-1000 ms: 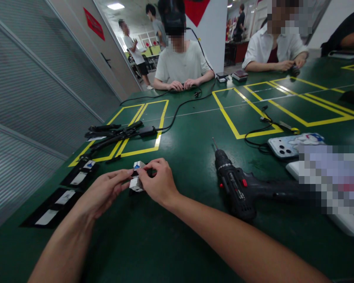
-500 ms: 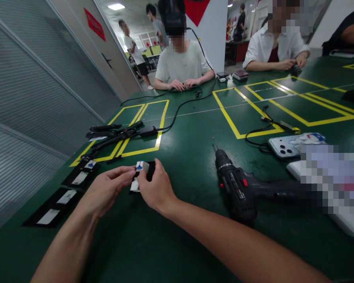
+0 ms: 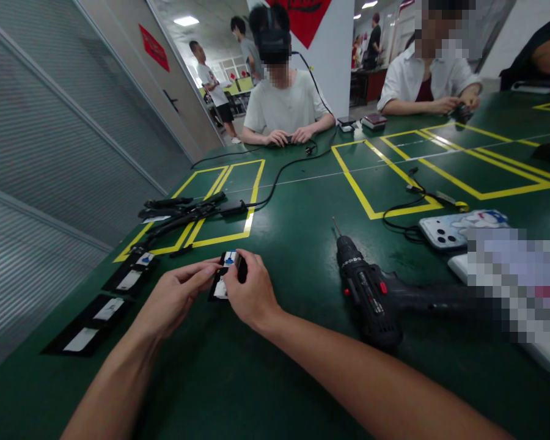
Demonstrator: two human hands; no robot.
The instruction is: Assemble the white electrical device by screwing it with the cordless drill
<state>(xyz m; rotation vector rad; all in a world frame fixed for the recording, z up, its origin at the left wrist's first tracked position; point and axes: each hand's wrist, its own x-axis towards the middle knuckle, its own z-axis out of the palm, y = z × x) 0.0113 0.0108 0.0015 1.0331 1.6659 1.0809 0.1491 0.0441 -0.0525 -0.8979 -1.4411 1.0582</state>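
Between my hands is a small flat black panel (image 3: pixel 217 290) with white patches, like the ones to the left. At its upper end shows a small white piece with a blue mark (image 3: pixel 230 258). My right hand (image 3: pixel 255 292) is closed around the panel's right side, thumb on the near face and fingers behind. At the left edge, the thumb and forefinger of my left hand (image 3: pixel 176 297) are pinched together, touching or very near the panel. Whatever sits between those fingertips is too small to make out.
Two similar black panels (image 3: pixel 131 269) (image 3: pixel 101 305) lie to the left. A black power drill (image 3: pixel 364 287) rests at the right, beside a phone (image 3: pixel 444 229). Dark cabled gear (image 3: pixel 192 214) lies across yellow tape. Across the green table (image 3: pixel 302 208), people (image 3: pixel 286 104) sit.
The white piece with the blue mark now looks flatter against the black panel between my hands. The whole view has shifted slightly; both hands stay close together.
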